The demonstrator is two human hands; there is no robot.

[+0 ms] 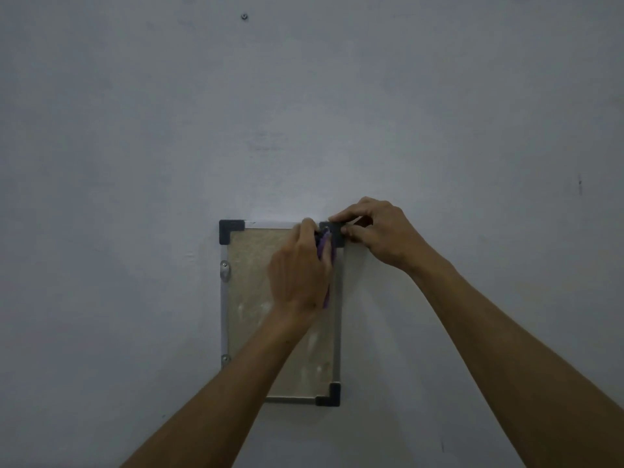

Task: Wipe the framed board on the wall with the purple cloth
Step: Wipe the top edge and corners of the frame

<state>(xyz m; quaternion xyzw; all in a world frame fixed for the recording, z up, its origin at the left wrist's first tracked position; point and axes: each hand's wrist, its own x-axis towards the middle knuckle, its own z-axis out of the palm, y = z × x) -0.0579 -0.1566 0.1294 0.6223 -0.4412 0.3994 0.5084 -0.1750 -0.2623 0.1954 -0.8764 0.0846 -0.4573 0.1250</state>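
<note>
Left grip (299, 268) seemingly around purple cloth (325, 246)

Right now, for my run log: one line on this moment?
left hand presses purple cloth on framed board | right hand pinches top-right corner

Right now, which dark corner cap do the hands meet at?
The top-right corner cap; the right hand pinches it, unlike the bare top-left and bottom-right caps.

Dim grey wall (439, 96) with small screw (243, 17)
</note>
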